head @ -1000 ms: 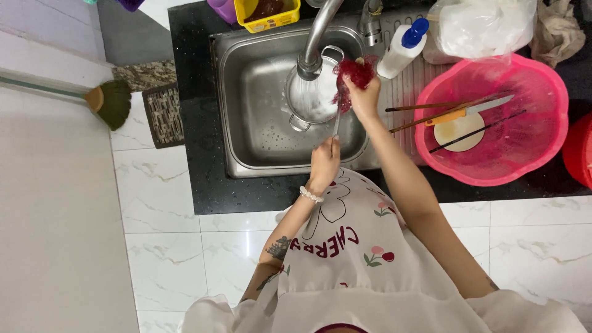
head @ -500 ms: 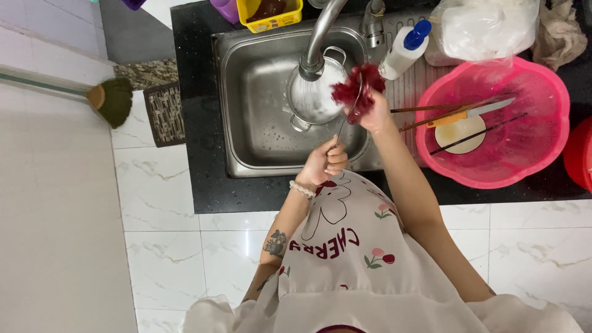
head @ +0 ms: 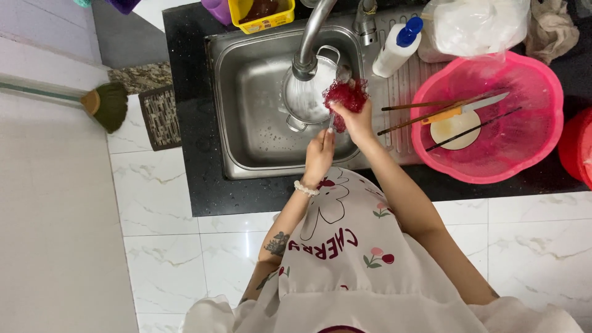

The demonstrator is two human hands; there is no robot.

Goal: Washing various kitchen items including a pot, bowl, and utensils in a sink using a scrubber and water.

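I stand at a steel sink (head: 259,142) set in a black counter. My right hand (head: 354,120) grips a red mesh scrubber (head: 345,94) over the sink's right side. My left hand (head: 319,154) is closed around a thin metal utensil (head: 332,122), its upper end touching the scrubber. Just behind them a small steel pot (head: 308,92) sits in the sink under the curved tap (head: 311,37).
A pink basin (head: 493,160) on the right holds a knife with an orange handle, chopsticks and a small plate. A white bottle with a blue cap (head: 394,46), a plastic bag and a yellow box stand behind. A broom (head: 105,105) lies on the floor at left.
My left hand has moved up from the sink's front edge toward the scrubber. The right hand with the scrubber has shifted slightly down and left over the utensil.
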